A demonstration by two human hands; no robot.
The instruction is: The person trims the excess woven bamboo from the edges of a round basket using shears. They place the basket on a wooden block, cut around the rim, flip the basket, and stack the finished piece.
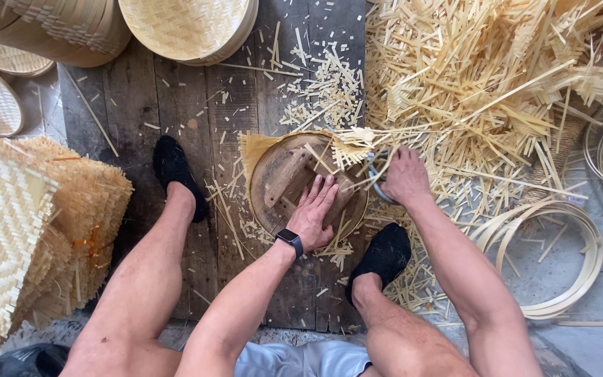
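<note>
My left hand (315, 211) lies flat, fingers spread, on a round wooden disc (280, 183) with a wooden bar handle, which rests on a woven bamboo mat (254, 149) on the plank floor. A black watch is on that wrist. My right hand (404, 174) is closed around the handles of metal shears (377, 183) at the disc's right edge, where the mat's loose strip ends (349, 151) stick out. My bare legs and black socks flank the disc.
A large heap of cut bamboo strips (483, 91) fills the upper right. Bamboo hoops (560, 258) lie at right. Stacked woven mats (29, 223) sit at left, finished round trays (190, 28) at the top. Dark planks (155, 98) form the floor.
</note>
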